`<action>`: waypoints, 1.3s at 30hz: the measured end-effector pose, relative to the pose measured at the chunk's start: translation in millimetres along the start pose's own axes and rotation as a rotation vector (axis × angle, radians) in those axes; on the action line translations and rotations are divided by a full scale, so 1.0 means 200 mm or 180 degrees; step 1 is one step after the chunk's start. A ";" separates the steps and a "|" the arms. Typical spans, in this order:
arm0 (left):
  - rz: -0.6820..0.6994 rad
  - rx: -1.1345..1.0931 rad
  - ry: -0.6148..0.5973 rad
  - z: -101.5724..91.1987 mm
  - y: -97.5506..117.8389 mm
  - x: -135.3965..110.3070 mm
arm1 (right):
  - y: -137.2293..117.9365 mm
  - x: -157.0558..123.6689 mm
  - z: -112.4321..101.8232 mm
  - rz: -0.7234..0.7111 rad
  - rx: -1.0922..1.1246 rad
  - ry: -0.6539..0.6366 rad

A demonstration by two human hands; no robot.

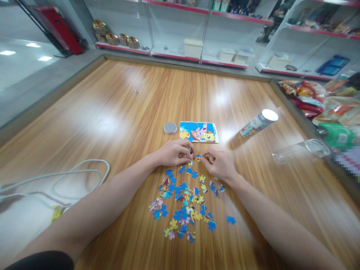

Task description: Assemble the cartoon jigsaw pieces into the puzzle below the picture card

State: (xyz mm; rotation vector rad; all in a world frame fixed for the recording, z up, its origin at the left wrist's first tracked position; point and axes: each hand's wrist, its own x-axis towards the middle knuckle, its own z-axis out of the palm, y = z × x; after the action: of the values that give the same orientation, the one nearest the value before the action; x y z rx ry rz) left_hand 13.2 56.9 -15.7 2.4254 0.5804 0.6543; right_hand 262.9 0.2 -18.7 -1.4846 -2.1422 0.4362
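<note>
Both hands meet over a wooden table (118,112). My left hand (173,152) pinches small jigsaw pieces (197,158) with thumb and fingers curled. My right hand (218,162) pinches the same little cluster from the other side. Several loose puzzle pieces (184,204), mostly blue and yellow, lie scattered just in front of the hands. A cartoon picture card (199,132) lies flat just beyond the fingers.
A round metal lid (170,128) sits left of the card. A printed canister (258,123) and a clear glass (302,150) lie on their sides at right. Snack packets (312,97) pile at the right edge. White cable (56,180) loops at left. Shelves stand behind.
</note>
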 end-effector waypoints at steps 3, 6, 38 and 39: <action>0.0004 -0.0027 -0.0007 0.00 0.00 0.00 | 0.00 0.00 0.01 0.0007 -0.0052 -0.0052; -0.0026 -0.0064 -0.0020 0.00 0.00 0.00 | -0.02 -0.01 0.00 0.0139 -0.0194 0.0043; -0.0100 -0.0050 -0.0043 0.00 0.00 0.01 | -0.09 -0.06 0.03 -0.0102 -0.0266 0.0080; -0.0097 -0.0049 -0.0040 0.00 0.00 0.01 | -0.09 -0.06 0.03 -0.0135 -0.0218 0.0034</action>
State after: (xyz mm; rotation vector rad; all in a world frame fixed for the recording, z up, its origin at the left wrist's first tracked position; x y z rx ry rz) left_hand 14.8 58.5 -15.3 2.4000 0.6038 0.6280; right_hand 249.3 -16.8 -16.4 -1.4718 -2.1961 0.3423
